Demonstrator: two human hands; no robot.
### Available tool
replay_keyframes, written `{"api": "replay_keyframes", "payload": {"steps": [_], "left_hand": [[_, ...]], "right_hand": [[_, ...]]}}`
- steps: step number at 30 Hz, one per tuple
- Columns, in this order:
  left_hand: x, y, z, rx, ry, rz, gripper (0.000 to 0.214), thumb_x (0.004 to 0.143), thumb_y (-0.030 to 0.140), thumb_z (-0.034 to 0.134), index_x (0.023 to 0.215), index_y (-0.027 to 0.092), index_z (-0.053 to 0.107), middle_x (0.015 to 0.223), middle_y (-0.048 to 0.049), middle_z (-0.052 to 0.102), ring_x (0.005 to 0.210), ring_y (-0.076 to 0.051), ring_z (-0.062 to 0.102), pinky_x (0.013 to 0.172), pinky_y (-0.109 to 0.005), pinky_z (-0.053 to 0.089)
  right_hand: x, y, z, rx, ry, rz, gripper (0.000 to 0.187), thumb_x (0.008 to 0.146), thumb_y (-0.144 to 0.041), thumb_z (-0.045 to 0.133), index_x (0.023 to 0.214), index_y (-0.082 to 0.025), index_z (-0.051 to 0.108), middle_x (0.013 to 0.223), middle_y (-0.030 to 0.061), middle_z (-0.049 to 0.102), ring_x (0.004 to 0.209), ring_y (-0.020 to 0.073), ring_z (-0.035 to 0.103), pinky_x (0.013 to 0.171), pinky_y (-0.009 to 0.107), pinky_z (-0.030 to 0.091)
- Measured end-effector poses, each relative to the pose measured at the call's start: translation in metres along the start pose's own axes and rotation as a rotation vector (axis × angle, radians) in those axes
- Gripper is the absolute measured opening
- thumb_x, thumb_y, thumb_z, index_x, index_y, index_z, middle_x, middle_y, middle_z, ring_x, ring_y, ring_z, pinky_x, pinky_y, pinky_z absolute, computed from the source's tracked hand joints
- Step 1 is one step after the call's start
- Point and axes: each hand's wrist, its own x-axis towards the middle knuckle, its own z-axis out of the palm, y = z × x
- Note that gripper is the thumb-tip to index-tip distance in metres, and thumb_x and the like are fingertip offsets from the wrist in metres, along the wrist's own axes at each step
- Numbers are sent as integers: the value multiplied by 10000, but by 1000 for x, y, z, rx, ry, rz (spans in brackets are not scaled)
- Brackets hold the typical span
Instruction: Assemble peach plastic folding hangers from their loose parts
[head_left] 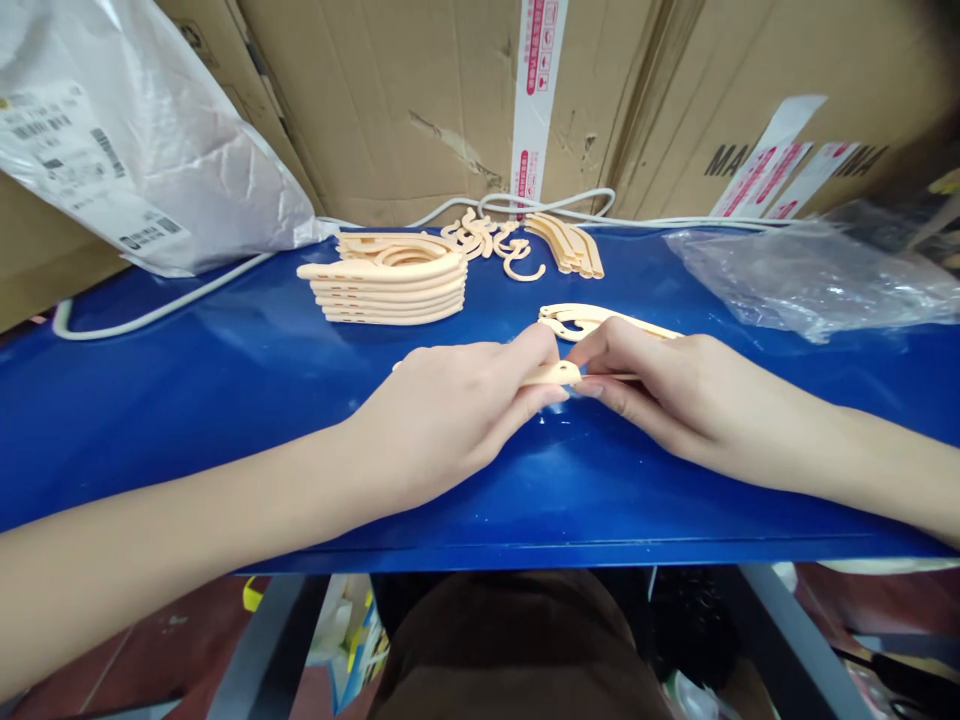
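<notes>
My left hand (pixel 450 405) is closed round a cream plastic hanger arm (pixel 556 374). Its rounded end, with a small hole, sticks out between thumb and fingers. Touching that end, my right hand (pixel 675 390) pinches a thin cream strip (pixel 619 377), mostly hidden by the fingers. Just behind the right hand lies another curved hanger arm (pixel 592 318) on the blue table (pixel 480 500). A neat stack of hanger arms (pixel 390 290) stands beyond my left hand. Loose hanger hooks (pixel 523 262) and a small pile of curved bars (pixel 570 248) lie further back.
Cardboard boxes (pixel 450 100) rise along the back edge, with a white cable (pixel 442 208) in front of them. A white mailing bag (pixel 187 130) leans at the left. Crumpled clear plastic (pixel 810 275) lies at the right.
</notes>
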Motion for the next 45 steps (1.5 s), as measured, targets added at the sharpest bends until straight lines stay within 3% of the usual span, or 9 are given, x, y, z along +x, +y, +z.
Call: {"api": "replay_keyframes", "payload": {"steps": [3, 10, 16, 21, 25, 29, 32, 38, 45], "left_hand": [[2, 1, -5, -1, -4, -15, 250, 1209, 351, 471, 1057, 219, 620, 957, 0, 829, 756, -158, 745, 659, -262, 437], [1, -1, -1, -74, -27, -64, 230, 1198, 373, 502, 1097, 227, 648, 1002, 2, 848, 783, -164, 763, 670, -256, 442], [2, -1, -3, -285, -29, -136, 48, 1117, 299, 592, 1136, 255, 601, 847, 68, 812, 740, -148, 756, 698, -247, 458], [5, -1, -2, -426, -37, -189, 138, 1091, 293, 614, 1226, 268, 600, 845, 79, 842, 791, -158, 809, 753, -267, 506], [8, -1, -1, -512, -50, -236, 152, 1069, 349, 639, 1203, 278, 646, 931, 55, 890, 884, -182, 848, 791, -289, 547], [10, -1, 0, -574, -31, -238, 183, 1045, 377, 650, 1198, 278, 661, 889, 56, 880, 851, -184, 842, 790, -287, 555], [10, -2, 1, -608, -29, -224, 135, 1042, 372, 654, 1134, 274, 645, 870, 57, 871, 818, -175, 831, 794, -274, 558], [10, -4, 2, -626, -37, -215, 113, 1034, 357, 661, 1005, 258, 613, 855, 38, 849, 832, -186, 819, 822, -282, 561], [11, 1, 2, -633, -42, -192, 315, 1039, 359, 698, 869, 266, 450, 648, 105, 667, 671, -124, 659, 672, -233, 448]], "right_hand": [[2, -2, 2, 90, 27, 100, 94, 1166, -301, 510, 1119, -247, 571, 976, 55, 856, 775, 220, 817, 640, 314, 551], [5, 2, 1, 83, 27, 77, 112, 1150, -301, 510, 1086, -248, 585, 1088, 88, 869, 900, 236, 845, 684, 310, 562], [5, 0, 6, 138, 4, 124, 81, 1169, -311, 488, 1127, -260, 534, 957, 44, 864, 773, 225, 830, 653, 318, 554], [1, 1, 11, 58, 23, 93, 29, 1167, -276, 453, 1158, -262, 477, 972, 63, 864, 758, 243, 837, 614, 324, 549], [-4, 5, 15, -57, 43, 67, 160, 1172, -275, 438, 1310, -216, 492, 1001, 116, 866, 748, 280, 848, 546, 334, 533], [-6, 7, 19, -87, 16, 27, 238, 1174, -226, 415, 1404, -194, 471, 845, 44, 818, 658, 265, 810, 542, 339, 545], [-6, 9, 22, -140, 31, -9, 248, 1182, -223, 420, 1425, -190, 459, 876, 49, 827, 660, 259, 810, 511, 322, 511], [-7, 11, 24, -254, 88, -73, 239, 1201, -244, 433, 1411, -165, 513, 1112, 152, 876, 760, 249, 848, 506, 288, 501], [-1, -3, 22, -312, 109, -155, 354, 1089, -85, 408, 1378, -85, 613, 817, 77, 820, 546, 221, 709, 423, 315, 328]]}}
